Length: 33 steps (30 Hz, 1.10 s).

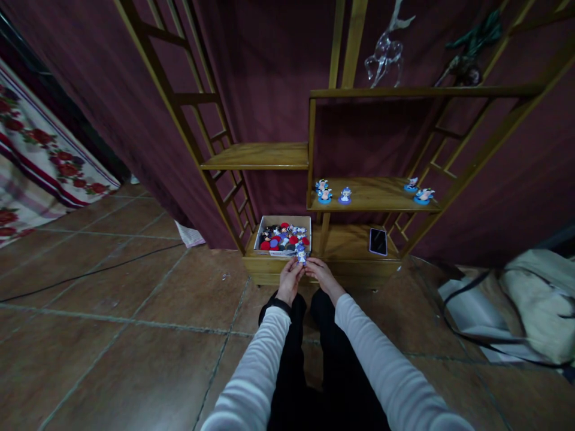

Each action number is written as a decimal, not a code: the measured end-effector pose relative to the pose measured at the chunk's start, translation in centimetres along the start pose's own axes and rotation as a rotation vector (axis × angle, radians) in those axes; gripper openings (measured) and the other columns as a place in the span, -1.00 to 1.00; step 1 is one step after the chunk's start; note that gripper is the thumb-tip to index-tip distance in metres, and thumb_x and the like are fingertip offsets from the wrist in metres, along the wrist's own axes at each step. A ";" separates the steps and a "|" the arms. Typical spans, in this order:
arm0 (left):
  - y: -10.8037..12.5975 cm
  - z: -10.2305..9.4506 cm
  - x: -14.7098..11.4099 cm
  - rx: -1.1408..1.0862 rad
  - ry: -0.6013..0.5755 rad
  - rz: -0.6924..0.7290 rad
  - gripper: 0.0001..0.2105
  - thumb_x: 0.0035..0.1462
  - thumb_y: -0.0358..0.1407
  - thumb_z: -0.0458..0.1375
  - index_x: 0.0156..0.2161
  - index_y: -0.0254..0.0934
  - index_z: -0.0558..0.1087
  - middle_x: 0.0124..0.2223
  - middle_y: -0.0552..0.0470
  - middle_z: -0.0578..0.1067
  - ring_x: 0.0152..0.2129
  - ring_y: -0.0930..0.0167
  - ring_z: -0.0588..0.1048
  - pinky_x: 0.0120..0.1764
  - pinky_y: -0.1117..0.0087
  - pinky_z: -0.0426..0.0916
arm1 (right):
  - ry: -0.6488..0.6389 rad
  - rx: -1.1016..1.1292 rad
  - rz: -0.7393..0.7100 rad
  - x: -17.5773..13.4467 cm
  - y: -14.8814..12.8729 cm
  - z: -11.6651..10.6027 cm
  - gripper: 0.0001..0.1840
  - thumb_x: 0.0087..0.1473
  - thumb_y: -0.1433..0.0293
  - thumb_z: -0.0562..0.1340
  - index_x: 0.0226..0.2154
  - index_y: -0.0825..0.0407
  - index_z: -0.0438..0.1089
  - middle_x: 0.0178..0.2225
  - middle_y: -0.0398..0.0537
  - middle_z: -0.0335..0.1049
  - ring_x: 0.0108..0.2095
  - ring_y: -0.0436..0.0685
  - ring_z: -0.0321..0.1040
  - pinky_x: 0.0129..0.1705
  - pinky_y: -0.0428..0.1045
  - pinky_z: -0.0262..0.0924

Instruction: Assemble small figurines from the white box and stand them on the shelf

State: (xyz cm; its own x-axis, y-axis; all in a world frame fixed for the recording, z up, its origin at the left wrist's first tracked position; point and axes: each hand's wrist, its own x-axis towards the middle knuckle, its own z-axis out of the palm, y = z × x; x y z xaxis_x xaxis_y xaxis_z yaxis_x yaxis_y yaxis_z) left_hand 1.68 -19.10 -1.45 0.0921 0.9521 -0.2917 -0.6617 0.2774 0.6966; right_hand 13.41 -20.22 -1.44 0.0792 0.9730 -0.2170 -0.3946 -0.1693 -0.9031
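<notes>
The white-and-purple figurine (301,254) stands upright between the person's two hands, just in front of the near edge of the cardboard box (287,219); the left hand (291,276) has its fingers clamped on the figurine's lower part from about 7 o'clock, while the right hand (320,272) brings its fingers in at about 4 o'clock; whether these pinch or merely touch it, I cannot tell.

Taking the held piece as the clock's centre, the box, crowded with small figures and red discs, lies at 10 to 11 o'clock; the shelf (381,190) is towards 2 o'clock, with a purple-based figurine (345,196) and blue-based figurines (324,196) on it; the phone (378,242) lies near 3 o'clock on the lower board.

For steady handling, light pressure low down should serve best, sparing the finer upper parts; both hands do well to stay level, wrists clear of the box's rim; one hand should have a sure hold before the other loosens.
</notes>
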 end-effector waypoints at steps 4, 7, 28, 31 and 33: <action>0.2 0.1 -0.1 -0.015 -0.005 -0.020 -0.63 -0.10 -0.53 0.25 -0.12 -0.30 0.38 -0.33 0.01 0.52 -0.39 0.49 0.51 -0.15 0.40 0.36 | -0.004 -0.011 -0.009 -0.3 -0.3 0.2 -0.58 -0.30 0.18 0.34 -0.31 0.00 0.41 -0.36 -0.06 0.46 -0.35 0.06 0.39 -0.28 -0.01 0.24; 0.2 0.2 -0.1 -0.050 -0.023 -0.014 -0.63 -0.10 -0.55 0.25 -0.12 -0.31 0.38 -0.32 -0.01 0.53 -0.36 0.47 0.51 -0.12 0.37 0.36 | 0.000 -0.006 -0.015 -0.4 -0.5 0.2 -0.58 -0.30 0.18 0.34 -0.30 0.00 0.41 -0.34 -0.06 0.46 -0.35 0.07 0.38 -0.27 -0.02 0.24; 0.6 -0.1 -0.1 -0.073 -0.092 -0.079 -0.86 -0.04 -0.40 0.24 -0.31 -0.37 0.44 -0.37 -0.02 0.52 -0.43 0.50 0.49 -0.21 0.44 0.36 | 0.000 -0.058 -0.023 -0.8 -0.8 0.4 -0.64 -0.30 0.17 0.35 -0.39 -0.01 0.40 -0.43 -0.15 0.41 -0.40 0.01 0.33 -0.28 -0.04 0.19; 0.7 -0.1 -0.1 -0.065 -0.100 -0.089 -0.86 -0.04 -0.38 0.24 -0.31 -0.38 0.45 -0.37 -0.03 0.53 -0.43 0.50 0.49 -0.19 0.43 0.34 | 0.029 -0.075 -0.043 -0.8 -0.9 0.5 -0.64 -0.27 0.13 0.32 -0.40 -0.01 0.40 -0.43 -0.13 0.41 -0.37 0.04 0.33 -0.28 -0.04 0.19; 0.6 -0.1 -0.1 -0.057 -0.099 -0.089 -0.84 -0.05 -0.40 0.25 -0.30 -0.37 0.45 -0.38 -0.02 0.52 -0.45 0.52 0.48 -0.19 0.44 0.34 | 0.058 -0.101 -0.071 -0.7 -0.9 0.6 -0.63 -0.28 0.13 0.32 -0.38 -0.02 0.41 -0.38 -0.13 0.43 -0.33 0.06 0.33 -0.26 -0.04 0.18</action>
State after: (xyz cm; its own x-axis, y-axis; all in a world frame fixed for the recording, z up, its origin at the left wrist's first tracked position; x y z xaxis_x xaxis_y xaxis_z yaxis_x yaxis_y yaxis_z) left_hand 1.17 -19.06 -1.03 0.2239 0.9327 -0.2827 -0.6882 0.3567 0.6318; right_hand 13.12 -20.65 -0.27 0.1573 0.9730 -0.1692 -0.2920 -0.1178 -0.9491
